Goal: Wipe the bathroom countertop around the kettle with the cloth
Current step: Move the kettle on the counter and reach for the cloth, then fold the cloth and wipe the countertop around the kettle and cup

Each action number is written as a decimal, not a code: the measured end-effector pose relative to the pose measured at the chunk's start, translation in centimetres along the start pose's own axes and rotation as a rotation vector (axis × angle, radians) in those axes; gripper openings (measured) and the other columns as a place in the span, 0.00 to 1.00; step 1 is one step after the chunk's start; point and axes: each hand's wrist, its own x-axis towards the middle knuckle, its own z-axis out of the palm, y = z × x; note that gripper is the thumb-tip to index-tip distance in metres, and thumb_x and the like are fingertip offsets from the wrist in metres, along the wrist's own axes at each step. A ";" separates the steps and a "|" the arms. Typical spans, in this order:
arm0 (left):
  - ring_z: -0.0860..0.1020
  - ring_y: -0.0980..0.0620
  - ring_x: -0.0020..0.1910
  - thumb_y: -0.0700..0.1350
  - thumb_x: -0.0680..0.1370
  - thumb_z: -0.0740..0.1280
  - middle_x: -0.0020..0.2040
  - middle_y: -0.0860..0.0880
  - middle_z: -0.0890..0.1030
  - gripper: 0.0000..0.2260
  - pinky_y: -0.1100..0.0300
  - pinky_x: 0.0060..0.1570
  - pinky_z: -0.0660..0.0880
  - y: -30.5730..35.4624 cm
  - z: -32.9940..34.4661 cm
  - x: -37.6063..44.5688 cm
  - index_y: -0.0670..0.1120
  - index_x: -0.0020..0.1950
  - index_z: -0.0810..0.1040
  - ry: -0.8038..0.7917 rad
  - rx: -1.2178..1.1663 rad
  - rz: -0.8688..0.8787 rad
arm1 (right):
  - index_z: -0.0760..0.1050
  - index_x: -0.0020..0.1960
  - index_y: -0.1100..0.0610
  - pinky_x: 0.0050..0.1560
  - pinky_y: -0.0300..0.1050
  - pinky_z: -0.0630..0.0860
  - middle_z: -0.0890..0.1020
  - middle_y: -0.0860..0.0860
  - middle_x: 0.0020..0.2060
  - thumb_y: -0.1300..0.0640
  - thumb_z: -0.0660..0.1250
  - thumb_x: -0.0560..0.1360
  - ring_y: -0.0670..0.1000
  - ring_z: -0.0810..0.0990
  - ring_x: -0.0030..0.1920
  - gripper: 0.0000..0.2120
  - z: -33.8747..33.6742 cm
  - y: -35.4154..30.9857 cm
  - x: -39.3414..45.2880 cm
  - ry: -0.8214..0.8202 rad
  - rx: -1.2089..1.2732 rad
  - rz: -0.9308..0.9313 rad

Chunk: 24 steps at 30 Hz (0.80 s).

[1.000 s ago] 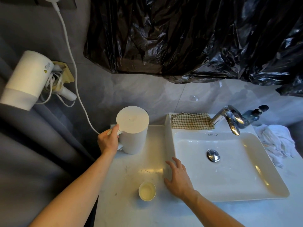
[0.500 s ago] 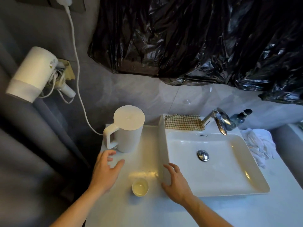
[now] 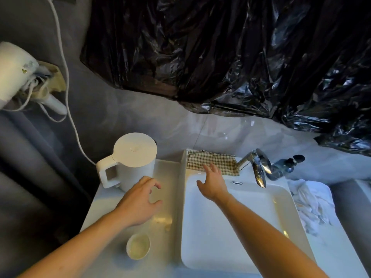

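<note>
Right hand (image 3: 212,183) first: fingers (image 3: 208,169) spread and loose, nothing in them, tips right at the near edge of the brown-and-cream checked cloth (image 3: 212,162). Can't tell if they're touching it yet. My guess is it's the grab before any wiping. The cloth lies flat on the back ledge of the white rectangular ceramic basin (image 3: 230,227), just left of the chrome mixer tap (image 3: 258,169), probably left there to dry.

Left hand (image 3: 140,203) hangs over the pale countertop (image 3: 94,213), fingers half curled, holding nothing, just in front of the white cylindrical electric kettle (image 3: 134,159). Looks ready to steady or shift the kettle, though that's a guess. The kettle sits at the back-left corner with its handle facing the left edge, its white cord (image 3: 68,93) running up the wall, so it likely lives near the socket.

A small cream-coloured cup (image 3: 138,245) sits near the front edge, in the wiping path.

Labels: the white wall-mounted hair dryer (image 3: 14,73) has a yellow warning triangle with text too blurred to read. No brand visible on the kettle.
</note>
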 end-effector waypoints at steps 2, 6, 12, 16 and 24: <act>0.73 0.59 0.60 0.54 0.79 0.71 0.62 0.62 0.68 0.14 0.61 0.54 0.71 0.9 0.4 1.3 0.60 0.61 0.71 0.018 0.023 -0.004 | 0.51 0.85 0.50 0.82 0.59 0.56 0.51 0.54 0.85 0.39 0.67 0.79 0.62 0.50 0.84 0.42 -0.1 0.7 2.7 -0.026 -0.072 -0.034; 0.74 0.60 0.59 0.54 0.78 0.71 0.61 0.64 0.69 0.13 0.62 0.52 0.72 1.4 1.1 2.5 0.61 0.59 0.72 0.051 0.030 -0.034 | 0.43 0.85 0.46 0.82 0.65 0.52 0.47 0.53 0.85 0.26 0.61 0.75 0.61 0.47 0.84 0.50 0.5 2.0 6.5 -0.084 -0.106 -0.086; 0.75 0.61 0.57 0.55 0.77 0.72 0.58 0.65 0.70 0.12 0.62 0.48 0.69 0.8 2.0 3.2 0.62 0.56 0.73 0.078 0.053 -0.100 | 0.51 0.85 0.44 0.81 0.66 0.53 0.52 0.53 0.85 0.33 0.58 0.82 0.60 0.49 0.84 0.37 2.9 3.5 6.7 -0.015 -0.201 -0.217; 0.75 0.60 0.58 0.54 0.77 0.72 0.58 0.67 0.70 0.11 0.63 0.48 0.71 1.0 2.5 3.9 0.62 0.56 0.73 0.072 0.039 -0.101 | 0.69 0.79 0.45 0.77 0.63 0.65 0.68 0.51 0.80 0.48 0.62 0.85 0.59 0.63 0.81 0.22 3.4 4.4 5.8 0.102 -0.104 -0.307; 0.73 0.62 0.61 0.54 0.75 0.75 0.62 0.67 0.68 0.21 0.56 0.56 0.76 4.3 -0.1 2.6 0.65 0.64 0.70 0.123 -0.054 0.008 | 0.82 0.60 0.52 0.55 0.40 0.79 0.86 0.45 0.52 0.62 0.64 0.83 0.45 0.84 0.54 0.11 -3.1 -0.6 -1.3 0.239 0.560 -0.487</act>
